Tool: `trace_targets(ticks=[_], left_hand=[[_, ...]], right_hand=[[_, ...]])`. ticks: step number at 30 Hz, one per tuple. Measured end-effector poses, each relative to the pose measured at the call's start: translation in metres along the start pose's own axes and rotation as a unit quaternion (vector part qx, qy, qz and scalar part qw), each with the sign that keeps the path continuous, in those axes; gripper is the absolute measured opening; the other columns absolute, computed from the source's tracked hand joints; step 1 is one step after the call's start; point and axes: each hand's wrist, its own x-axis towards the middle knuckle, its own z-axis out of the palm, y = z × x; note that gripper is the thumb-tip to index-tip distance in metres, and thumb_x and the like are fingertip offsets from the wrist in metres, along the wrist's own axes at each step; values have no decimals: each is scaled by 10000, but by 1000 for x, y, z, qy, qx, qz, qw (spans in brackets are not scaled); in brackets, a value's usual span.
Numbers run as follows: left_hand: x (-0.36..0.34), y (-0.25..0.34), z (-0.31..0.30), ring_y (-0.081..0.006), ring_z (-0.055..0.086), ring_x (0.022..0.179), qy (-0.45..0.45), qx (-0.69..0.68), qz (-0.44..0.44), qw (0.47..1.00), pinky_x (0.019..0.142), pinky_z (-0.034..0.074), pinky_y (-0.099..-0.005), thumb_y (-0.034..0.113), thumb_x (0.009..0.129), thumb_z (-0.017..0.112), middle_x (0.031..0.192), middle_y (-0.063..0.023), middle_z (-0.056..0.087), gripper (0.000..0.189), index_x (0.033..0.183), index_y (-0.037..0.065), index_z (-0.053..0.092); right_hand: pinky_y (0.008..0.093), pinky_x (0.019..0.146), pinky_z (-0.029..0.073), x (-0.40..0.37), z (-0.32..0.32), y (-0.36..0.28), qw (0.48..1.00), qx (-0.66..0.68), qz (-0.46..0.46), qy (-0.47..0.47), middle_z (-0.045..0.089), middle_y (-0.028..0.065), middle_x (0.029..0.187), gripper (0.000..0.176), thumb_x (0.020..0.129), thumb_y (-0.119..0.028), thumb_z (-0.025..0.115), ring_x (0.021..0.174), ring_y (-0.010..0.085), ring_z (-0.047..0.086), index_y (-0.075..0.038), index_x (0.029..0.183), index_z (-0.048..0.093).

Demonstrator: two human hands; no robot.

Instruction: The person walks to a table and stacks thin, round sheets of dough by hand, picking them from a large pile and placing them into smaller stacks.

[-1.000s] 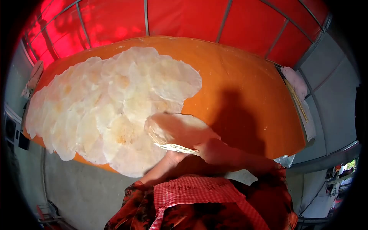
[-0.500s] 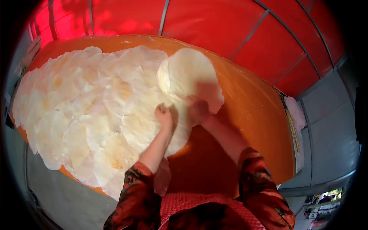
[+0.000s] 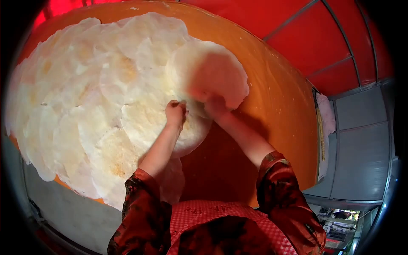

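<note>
A thin round sheet of flatbread dough (image 3: 221, 78) lies at the right end of a broad spread of overlapping pale sheets (image 3: 80, 97). My left hand (image 3: 176, 114) is closed at the near left edge of this sheet, the fingers curled in a pinch on it. At its near right edge is my right hand (image 3: 216, 106), also closed on the rim but slightly blurred. Its fingertips are partly hidden, and a dark reddish shadow falls across the sheet beyond it.
An orange-brown table surface (image 3: 284, 123) shows to the right and in front of me. Red panels (image 3: 297, 38) stand behind the table. A long thin stick (image 3: 321, 131) and a whitish cloth (image 3: 326, 112) are by the right edge, beside grey panels (image 3: 363, 144).
The round sheet, raised and folded at its left side before, now lies flatter over the others. Both hands have drawn slightly toward me at its near edge. The camera view has tilted downward.
</note>
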Motion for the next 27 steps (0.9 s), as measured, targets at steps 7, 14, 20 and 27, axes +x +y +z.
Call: trace_targets(ticks=[7, 14, 20, 27], left_hand=[[-9, 13, 5, -185, 557, 629, -8, -12, -58, 998, 535, 544, -306, -31, 851, 476, 789, -88, 559, 100, 920, 25, 523], [-14, 20, 9, -202, 574, 639, -91, -107, -74, 987, 627, 558, -354, 11, 865, 480, 832, -86, 579, 93, 937, 68, 496], [-23, 28, 14, -220, 625, 737, -124, -99, -79, 984, 699, 547, -355, 22, 878, 502, 924, -86, 608, 142, 1006, 82, 508], [-122, 55, -48, -196, 534, 1048, 21, 220, 389, 895, 829, 454, -273, 13, 852, 592, 1229, -79, 491, 374, 1207, 72, 494]], right_hand=[[422, 765, 518, -20, 19, -3, 998, -55, -35, 15, 602, 144, 1077, 327, 682, -65, 622, 991, 335, 583, 2, 1002, 625], [435, 919, 470, -28, -2, -20, 998, -12, -64, 15, 542, 168, 1234, 531, 721, -123, 629, 1165, 350, 506, -2, 1231, 547], [419, 951, 460, -8, 11, -1, 994, -21, 73, -85, 567, 182, 1248, 448, 876, -200, 573, 1146, 305, 556, -44, 1289, 497], [348, 798, 487, 37, -101, -56, 959, 260, -1, 110, 627, 91, 971, 102, 924, -89, 516, 905, 210, 597, -57, 939, 611]])
